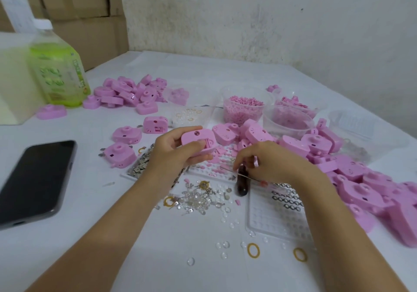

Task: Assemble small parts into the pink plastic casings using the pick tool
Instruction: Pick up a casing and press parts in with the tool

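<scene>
My left hand (173, 149) grips one pink casing (198, 141) just above the surface (158, 258), fingers curled behind it and thumb pressed on its front. The casing is smooth, matte plastic with rounded corners. Its long axis runs left to right, and its broad face tilts up toward me, with a small round hole near the top edge and a ribbed slot below it.

My right hand (270, 163) sits just beside it, fingers bunched and curled down over the top of the pick tool (241, 183). The dark, glossy, rounded handle sticks out under my fingers and points back toward me. A thin metal rod (228, 170) crosses it slantwise; I cannot tell whether it belongs to the tool.

Under both hands lie clear dimpled trays (277, 217), one holding small pink bits, another grey metal clips. Clear dome-shaped lenses (200, 201) and yellow rubber rings (253, 250) are scattered near me. More casings are heaped at my right (361, 183) and at the far left (128, 93). Clear tubs (243, 109) of pink pieces stand behind — a black phone (38, 183) and a green bottle (58, 70) are off to the left.
</scene>
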